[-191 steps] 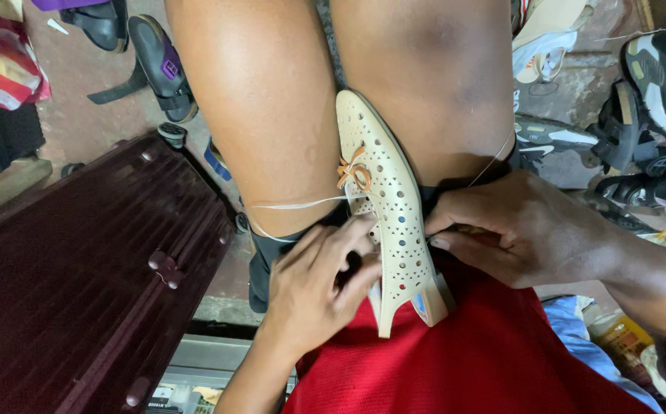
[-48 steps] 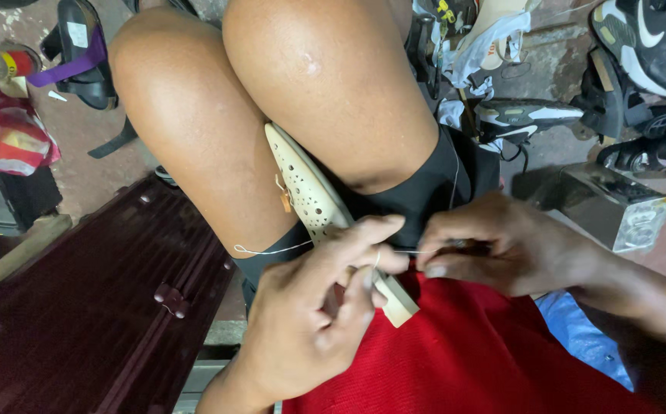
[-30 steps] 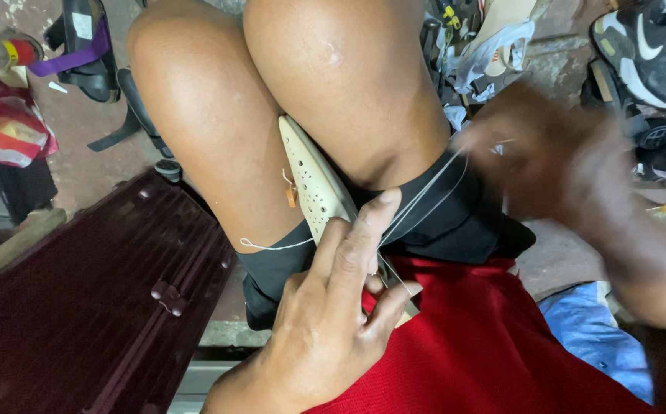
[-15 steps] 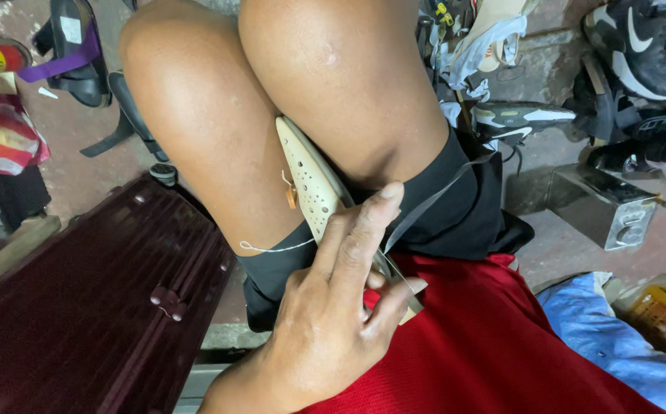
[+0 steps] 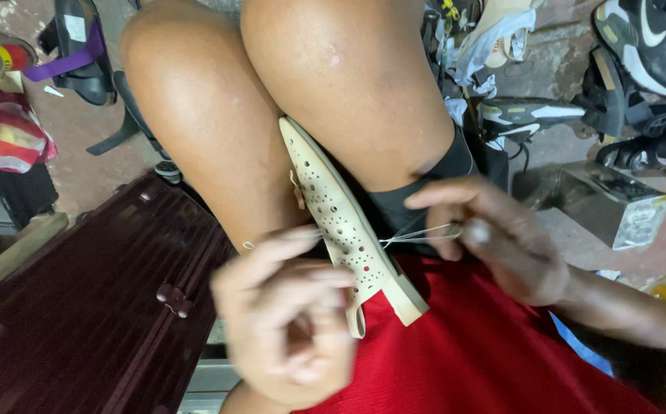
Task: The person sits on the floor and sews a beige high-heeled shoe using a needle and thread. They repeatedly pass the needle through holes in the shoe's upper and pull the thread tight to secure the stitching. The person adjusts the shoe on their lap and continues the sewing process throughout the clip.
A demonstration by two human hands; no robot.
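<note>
Left hand [image 5: 287, 322] is motion-blurred, fingers curled toward each other just beside the heel end of the cream perforated shoe [image 5: 341, 222]; cannot tell whether it pinches anything or only steadies the shoe. Right hand [image 5: 494, 238] has its fingertips closed together on a pale thread [image 5: 417, 236], which runs taut from the fingers across to the shoe's side edge. A second loose bit of thread shows left of the shoe, near the left thigh.

The shoe is wedged upright on its edge between the person's two bare knees, toe up and away, heel down over the red shirt [image 5: 471, 360] in the lap.

Step in hand, as I judge it: hand-stitching the shoe's edge, mid-pull, drawing the thread tight through the sole seam. Next move likely calls for an even pull so the stitch seats, the knees holding the shoe firm, and the left hand bracing the heel end.

Around: dark maroon case [image 5: 95, 307] at the left, a metal box [image 5: 609, 203] on the floor at the right, black sneakers [image 5: 647, 46] and sandals [image 5: 80, 54] scattered beyond.
</note>
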